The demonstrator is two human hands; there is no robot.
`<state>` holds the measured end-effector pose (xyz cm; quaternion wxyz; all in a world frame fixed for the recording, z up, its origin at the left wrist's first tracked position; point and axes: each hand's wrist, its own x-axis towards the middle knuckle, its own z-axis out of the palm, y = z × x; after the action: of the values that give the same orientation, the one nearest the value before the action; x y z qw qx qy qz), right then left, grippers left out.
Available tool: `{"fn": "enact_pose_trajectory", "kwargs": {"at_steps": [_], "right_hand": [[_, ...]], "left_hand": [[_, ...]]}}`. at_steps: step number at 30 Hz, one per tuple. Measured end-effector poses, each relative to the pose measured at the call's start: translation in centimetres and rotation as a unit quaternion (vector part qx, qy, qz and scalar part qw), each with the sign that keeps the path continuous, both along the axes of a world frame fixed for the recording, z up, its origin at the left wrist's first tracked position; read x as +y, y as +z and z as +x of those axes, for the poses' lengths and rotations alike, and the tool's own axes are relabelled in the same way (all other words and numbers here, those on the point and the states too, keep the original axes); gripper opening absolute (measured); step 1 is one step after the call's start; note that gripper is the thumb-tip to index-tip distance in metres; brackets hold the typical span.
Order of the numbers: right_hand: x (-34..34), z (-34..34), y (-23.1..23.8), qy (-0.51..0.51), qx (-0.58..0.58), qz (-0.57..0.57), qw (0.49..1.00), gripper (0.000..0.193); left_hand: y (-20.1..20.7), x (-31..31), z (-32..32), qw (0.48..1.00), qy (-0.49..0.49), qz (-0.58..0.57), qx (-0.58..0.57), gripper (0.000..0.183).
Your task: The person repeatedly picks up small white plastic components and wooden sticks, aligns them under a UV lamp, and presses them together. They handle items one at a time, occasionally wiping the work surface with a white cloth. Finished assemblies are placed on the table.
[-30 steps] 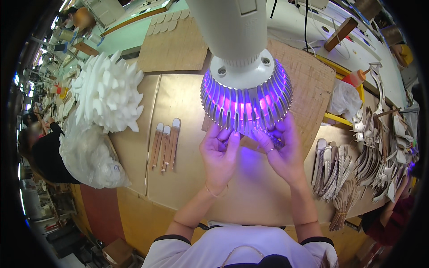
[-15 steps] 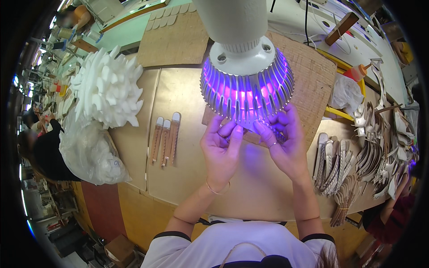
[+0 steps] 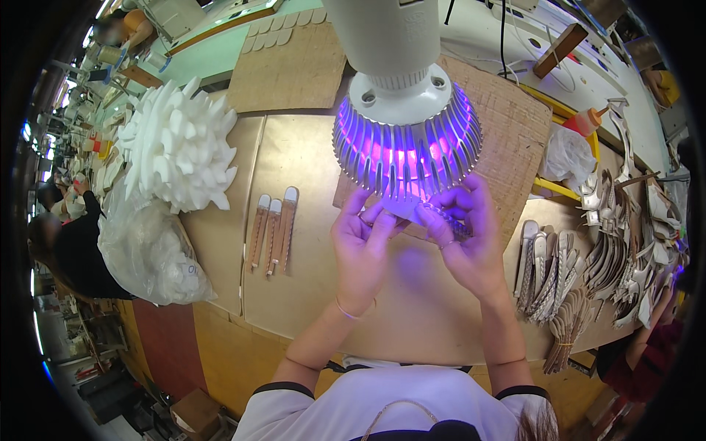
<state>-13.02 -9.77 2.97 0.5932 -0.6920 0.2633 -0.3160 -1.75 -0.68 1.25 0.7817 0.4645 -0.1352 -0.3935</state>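
Observation:
Below a large lamp [image 3: 408,140] with silvery fins and a purple glow, a strap piece [image 3: 403,209] is held between my two hands. It has a pale flat end and a braided length [image 3: 450,220]. My left hand [image 3: 360,239] pinches the flat end between thumb and fingers. With curled fingers, my right hand [image 3: 467,235] grips the braided part, its thumb pressed on the strap. The purple light and the lamp's rim hide some detail of the piece. Left of my hands, three brown strips [image 3: 273,228] with pale rounded tips lie on the table.
White spiky foam [image 3: 176,143] and a clear plastic bag [image 3: 151,250] stand at the left. Cardboard sheets [image 3: 290,77] lie behind. On the right are bundled straps [image 3: 548,272], a yellow crate [image 3: 555,187] and a red-and-white bottle [image 3: 585,121]. People sit at both sides.
My left thumb has shifted slightly left and down along the flat end of the strap piece. The piece has tilted a little, and both hands still hold it.

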Motion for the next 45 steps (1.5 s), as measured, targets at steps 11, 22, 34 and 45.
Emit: {"fn": "enact_pose_trajectory", "kwargs": {"at_steps": [11,22,34,45], "right_hand": [[0.4,0.2,0.2,-0.037,-0.003,0.013,0.999,0.049],[0.2,-0.1,0.3,-0.024,0.026,0.006,0.999,0.053],[0.4,-0.1,0.6,-0.032,0.026,-0.011,0.999,0.048],[0.8,-0.1,0.5,-0.065,0.01,-0.013,0.998,0.038]], "left_hand": [[0.9,0.0,-0.8,0.994,0.036,0.029,-0.097,0.045],[0.7,0.3,-1.0,0.992,0.033,0.032,-0.121,0.046],[0.9,0.4,-1.0,0.991,0.017,0.03,-0.127,0.046],[1.2,0.7,-1.1,0.991,0.049,0.016,-0.12,0.045]]}}
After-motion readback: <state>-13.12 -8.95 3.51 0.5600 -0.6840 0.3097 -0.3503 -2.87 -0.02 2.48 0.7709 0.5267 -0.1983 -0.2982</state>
